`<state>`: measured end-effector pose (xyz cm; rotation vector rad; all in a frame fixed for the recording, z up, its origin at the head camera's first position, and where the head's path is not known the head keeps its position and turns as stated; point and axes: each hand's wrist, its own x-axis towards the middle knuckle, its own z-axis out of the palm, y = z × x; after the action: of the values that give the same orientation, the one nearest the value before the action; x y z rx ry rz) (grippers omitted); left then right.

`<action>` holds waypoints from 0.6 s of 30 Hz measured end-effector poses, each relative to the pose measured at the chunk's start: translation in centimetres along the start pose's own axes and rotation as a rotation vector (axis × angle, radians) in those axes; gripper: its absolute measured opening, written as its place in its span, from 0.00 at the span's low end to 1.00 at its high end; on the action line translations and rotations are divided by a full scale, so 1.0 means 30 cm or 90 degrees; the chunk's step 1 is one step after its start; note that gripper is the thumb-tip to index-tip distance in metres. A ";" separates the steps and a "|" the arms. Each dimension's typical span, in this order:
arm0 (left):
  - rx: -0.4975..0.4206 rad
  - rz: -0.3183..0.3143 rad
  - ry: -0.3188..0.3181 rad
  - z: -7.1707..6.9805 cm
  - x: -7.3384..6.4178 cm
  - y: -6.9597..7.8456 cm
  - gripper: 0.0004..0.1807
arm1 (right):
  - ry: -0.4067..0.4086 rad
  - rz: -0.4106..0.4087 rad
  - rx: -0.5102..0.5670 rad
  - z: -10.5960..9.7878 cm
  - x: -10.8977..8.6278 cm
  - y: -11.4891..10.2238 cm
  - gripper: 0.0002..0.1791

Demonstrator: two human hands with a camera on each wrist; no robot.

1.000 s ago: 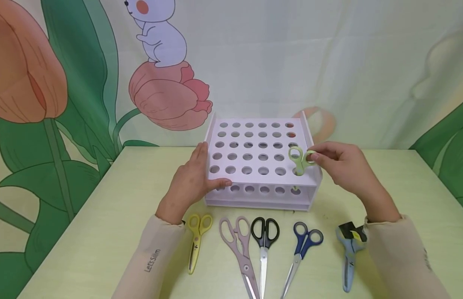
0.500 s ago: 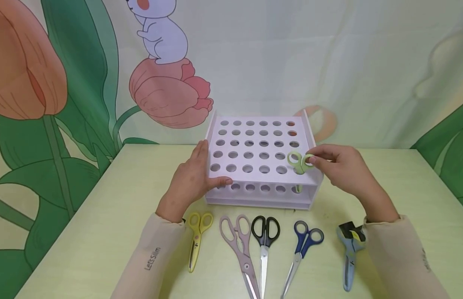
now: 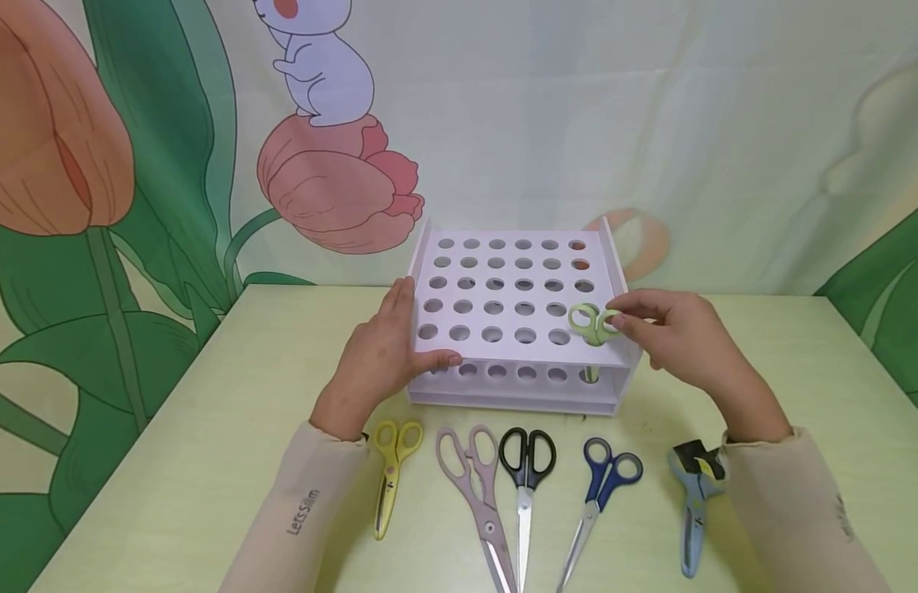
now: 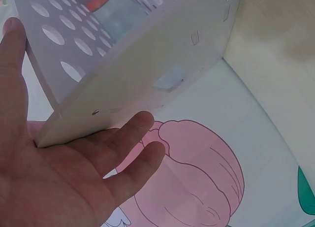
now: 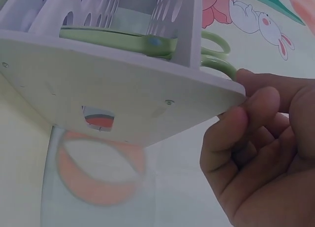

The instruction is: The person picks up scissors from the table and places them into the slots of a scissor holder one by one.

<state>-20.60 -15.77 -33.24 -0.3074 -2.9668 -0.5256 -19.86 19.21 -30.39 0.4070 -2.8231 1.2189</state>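
- Head view: the green scissors [image 3: 595, 333] stood handles-up in the front-row hole at the far right of the white rack [image 3: 518, 352], with a green part showing below in the lower tier.
- Compared with one second earlier, they sat lower: the loops had come down toward the top shelf, the handles now covered the hole, and more green showed underneath.
- Between the last two head frames they had sunk only slightly.
- The right hand [image 3: 677, 338] pinched the right-hand loop between thumb and fingertip, its grip nearly closed; it had held that same loop in both earlier frames.
- Right wrist view: the green length ran through the shelf into the rack, behind the side panel, and the loops stuck out beyond the shelf.
- The left hand [image 3: 373, 358] lay against the rack's left front corner, thumb on the front edge, fingers fairly straight along the outer side, as it had earlier.
- Nearer the person, yellow scissors [image 3: 390, 470], mauve scissors [image 3: 489, 527], black-handled scissors [image 3: 526, 486], blue-handled scissors [image 3: 596, 487] and light blue scissors [image 3: 693, 511] lay on the table [image 3: 207, 461], their arrangement unchanged.
- Behind hung a backdrop [image 3: 518, 148] with printed tulips.
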 end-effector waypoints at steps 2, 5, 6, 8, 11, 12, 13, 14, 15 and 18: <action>-0.001 -0.001 0.000 0.000 -0.001 -0.001 0.70 | 0.003 0.002 -0.006 -0.006 -0.003 -0.004 0.18; -0.003 -0.001 0.001 -0.001 -0.001 -0.001 0.70 | 0.019 0.001 -0.011 -0.021 -0.014 -0.013 0.20; -0.004 0.000 0.001 -0.002 -0.001 -0.001 0.70 | 0.028 -0.002 -0.009 -0.027 -0.019 -0.015 0.21; -0.006 0.002 0.004 -0.002 0.000 -0.002 0.70 | 0.052 -0.009 -0.002 -0.040 -0.031 -0.021 0.22; -0.009 0.006 0.007 -0.003 0.000 -0.003 0.69 | 0.092 -0.017 0.013 -0.061 -0.057 -0.027 0.22; -0.010 0.007 0.007 -0.003 -0.001 -0.003 0.69 | 0.107 -0.016 0.019 -0.068 -0.067 -0.028 0.21; -0.012 0.007 0.006 -0.003 -0.001 -0.004 0.69 | 0.119 -0.015 0.022 -0.075 -0.078 -0.028 0.21; -0.014 0.005 0.005 -0.002 -0.002 -0.005 0.69 | 0.130 -0.015 0.022 -0.081 -0.088 -0.027 0.21; -0.015 0.002 0.003 -0.002 -0.003 -0.006 0.69 | 0.139 -0.017 0.026 -0.086 -0.098 -0.024 0.20; -0.016 -0.001 -0.002 -0.002 0.001 -0.003 0.70 | 0.157 -0.023 0.028 -0.103 -0.132 -0.002 0.20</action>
<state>-20.62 -15.86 -33.20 -0.3096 -2.9652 -0.5634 -16.23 22.28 -28.75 0.2863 -2.5749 1.2323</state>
